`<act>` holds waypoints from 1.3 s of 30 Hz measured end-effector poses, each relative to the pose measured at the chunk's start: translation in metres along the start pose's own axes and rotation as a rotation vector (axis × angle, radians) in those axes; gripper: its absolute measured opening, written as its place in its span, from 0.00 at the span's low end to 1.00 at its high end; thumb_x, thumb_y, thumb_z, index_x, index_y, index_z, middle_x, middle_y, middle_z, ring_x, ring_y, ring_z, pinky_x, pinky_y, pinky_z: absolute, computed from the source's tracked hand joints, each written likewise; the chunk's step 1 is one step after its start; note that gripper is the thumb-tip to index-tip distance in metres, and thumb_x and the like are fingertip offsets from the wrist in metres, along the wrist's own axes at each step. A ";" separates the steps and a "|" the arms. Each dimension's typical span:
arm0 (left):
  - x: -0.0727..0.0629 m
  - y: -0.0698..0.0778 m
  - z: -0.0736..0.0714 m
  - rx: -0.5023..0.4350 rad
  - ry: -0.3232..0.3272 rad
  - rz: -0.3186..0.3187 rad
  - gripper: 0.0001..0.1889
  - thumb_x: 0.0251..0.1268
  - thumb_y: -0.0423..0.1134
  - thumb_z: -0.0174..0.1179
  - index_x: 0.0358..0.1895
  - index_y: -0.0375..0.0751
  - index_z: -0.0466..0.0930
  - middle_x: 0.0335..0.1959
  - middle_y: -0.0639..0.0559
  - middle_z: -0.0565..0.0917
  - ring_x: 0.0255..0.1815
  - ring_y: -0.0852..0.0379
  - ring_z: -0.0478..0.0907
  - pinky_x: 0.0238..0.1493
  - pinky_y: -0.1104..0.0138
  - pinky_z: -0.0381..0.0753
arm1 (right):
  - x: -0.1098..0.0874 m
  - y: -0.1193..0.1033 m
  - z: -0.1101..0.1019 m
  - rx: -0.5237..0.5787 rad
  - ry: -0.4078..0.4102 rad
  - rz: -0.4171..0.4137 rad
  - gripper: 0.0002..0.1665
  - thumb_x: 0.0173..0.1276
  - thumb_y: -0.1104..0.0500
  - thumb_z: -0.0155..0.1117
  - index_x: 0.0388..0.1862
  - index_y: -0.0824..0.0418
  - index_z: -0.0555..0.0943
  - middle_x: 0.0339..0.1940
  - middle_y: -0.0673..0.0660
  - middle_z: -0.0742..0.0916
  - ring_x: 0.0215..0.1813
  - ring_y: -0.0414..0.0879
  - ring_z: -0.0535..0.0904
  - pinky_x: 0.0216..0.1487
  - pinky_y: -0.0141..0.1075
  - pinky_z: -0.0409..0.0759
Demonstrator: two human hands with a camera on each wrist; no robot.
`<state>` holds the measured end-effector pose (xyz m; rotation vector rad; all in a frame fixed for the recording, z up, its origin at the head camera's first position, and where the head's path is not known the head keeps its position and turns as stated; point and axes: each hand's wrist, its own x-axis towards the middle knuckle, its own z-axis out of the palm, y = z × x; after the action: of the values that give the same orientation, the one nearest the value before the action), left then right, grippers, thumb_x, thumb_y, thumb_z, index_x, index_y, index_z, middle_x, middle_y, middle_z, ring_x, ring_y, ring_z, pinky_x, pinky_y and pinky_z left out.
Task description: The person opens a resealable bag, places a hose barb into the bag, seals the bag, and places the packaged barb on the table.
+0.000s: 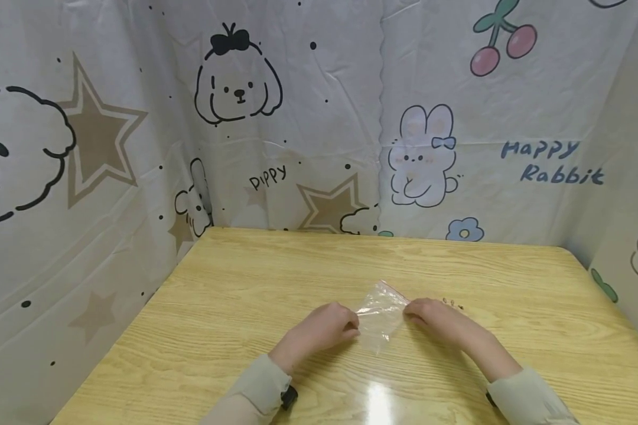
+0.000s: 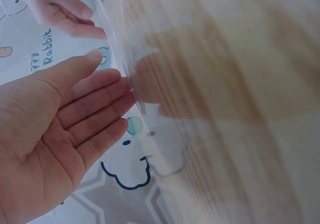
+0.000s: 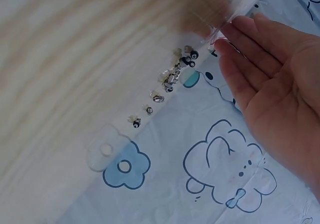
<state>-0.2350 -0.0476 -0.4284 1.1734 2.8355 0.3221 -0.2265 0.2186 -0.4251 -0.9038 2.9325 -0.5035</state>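
Observation:
A clear plastic zip bag (image 1: 381,316) lies on the wooden table between my two hands, with a pinkish-red line along its upper edge. My left hand (image 1: 326,326) is at the bag's left side. In the left wrist view its fingers (image 2: 100,104) are nearly straight, their tips touching the table edge or film there, with the thumb apart. My right hand (image 1: 436,317) touches the bag's right corner. In the right wrist view its fingers (image 3: 255,59) are extended at the corner. Several small shiny metal pieces (image 3: 172,77) lie just beyond that hand.
The yellow wood-grain table (image 1: 276,265) reflects light near its front. Behind it and at both sides hangs a printed cloth (image 1: 319,118) with cartoon animals, stars and lettering. Dark bands (image 1: 289,396) are strapped at the wrists, by the pale sleeves.

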 end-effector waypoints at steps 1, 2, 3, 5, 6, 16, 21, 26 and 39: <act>0.000 -0.001 0.000 -0.004 0.004 -0.005 0.06 0.67 0.42 0.62 0.36 0.47 0.87 0.33 0.58 0.88 0.30 0.69 0.79 0.37 0.78 0.77 | -0.001 -0.001 0.000 -0.002 0.000 -0.002 0.12 0.69 0.65 0.59 0.50 0.66 0.83 0.51 0.62 0.87 0.54 0.59 0.82 0.57 0.50 0.79; 0.001 -0.001 -0.001 -0.004 0.007 -0.010 0.06 0.67 0.42 0.62 0.36 0.46 0.87 0.33 0.57 0.89 0.30 0.69 0.80 0.37 0.78 0.77 | -0.002 -0.001 0.000 -0.003 0.000 -0.005 0.12 0.69 0.65 0.59 0.49 0.65 0.83 0.50 0.62 0.87 0.54 0.59 0.83 0.57 0.50 0.79; 0.001 -0.002 -0.001 -0.006 0.009 -0.015 0.06 0.67 0.41 0.62 0.36 0.46 0.87 0.33 0.57 0.89 0.31 0.68 0.80 0.37 0.77 0.78 | -0.004 -0.002 0.000 -0.004 -0.001 -0.008 0.12 0.69 0.65 0.59 0.49 0.65 0.84 0.50 0.61 0.87 0.54 0.59 0.83 0.56 0.50 0.79; 0.002 -0.004 -0.001 -0.011 0.011 -0.024 0.06 0.67 0.41 0.62 0.37 0.45 0.87 0.34 0.56 0.89 0.31 0.67 0.80 0.37 0.77 0.78 | -0.006 -0.003 0.000 -0.011 -0.003 -0.019 0.12 0.69 0.65 0.59 0.48 0.65 0.84 0.49 0.61 0.87 0.53 0.58 0.83 0.55 0.49 0.80; 0.002 -0.005 -0.002 -0.009 0.014 -0.025 0.06 0.67 0.41 0.62 0.37 0.45 0.87 0.34 0.55 0.89 0.31 0.67 0.81 0.37 0.77 0.78 | -0.007 -0.003 0.000 -0.012 -0.005 -0.026 0.11 0.69 0.65 0.59 0.48 0.65 0.84 0.49 0.60 0.87 0.53 0.57 0.83 0.55 0.48 0.80; 0.008 -0.014 -0.002 -0.036 0.038 -0.038 0.06 0.67 0.40 0.63 0.34 0.43 0.86 0.31 0.54 0.88 0.27 0.68 0.76 0.34 0.77 0.76 | -0.019 -0.010 0.006 -0.053 0.010 -0.096 0.09 0.68 0.64 0.62 0.44 0.62 0.85 0.43 0.56 0.88 0.48 0.54 0.84 0.50 0.45 0.82; 0.013 -0.016 -0.003 -0.035 0.043 -0.045 0.06 0.67 0.39 0.62 0.35 0.42 0.86 0.32 0.53 0.88 0.28 0.66 0.78 0.35 0.77 0.77 | -0.024 -0.014 0.008 -0.056 0.026 -0.114 0.08 0.66 0.65 0.63 0.42 0.61 0.85 0.41 0.55 0.88 0.44 0.51 0.84 0.47 0.41 0.83; 0.017 -0.018 -0.004 -0.045 0.041 -0.056 0.06 0.67 0.39 0.62 0.38 0.41 0.86 0.35 0.51 0.89 0.33 0.62 0.83 0.38 0.75 0.79 | -0.028 -0.021 0.009 -0.066 0.042 -0.141 0.07 0.65 0.65 0.64 0.41 0.61 0.85 0.39 0.54 0.88 0.42 0.49 0.85 0.45 0.38 0.84; 0.027 -0.020 -0.003 -0.083 0.033 -0.100 0.06 0.67 0.39 0.62 0.37 0.41 0.86 0.33 0.51 0.88 0.30 0.64 0.80 0.37 0.75 0.78 | -0.034 -0.037 0.013 -0.077 0.051 -0.147 0.07 0.66 0.64 0.64 0.41 0.58 0.86 0.40 0.52 0.88 0.43 0.46 0.85 0.46 0.36 0.84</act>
<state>-0.2687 -0.0430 -0.4286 1.0172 2.8651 0.4524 -0.1770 0.2047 -0.4284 -1.1386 2.9636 -0.4284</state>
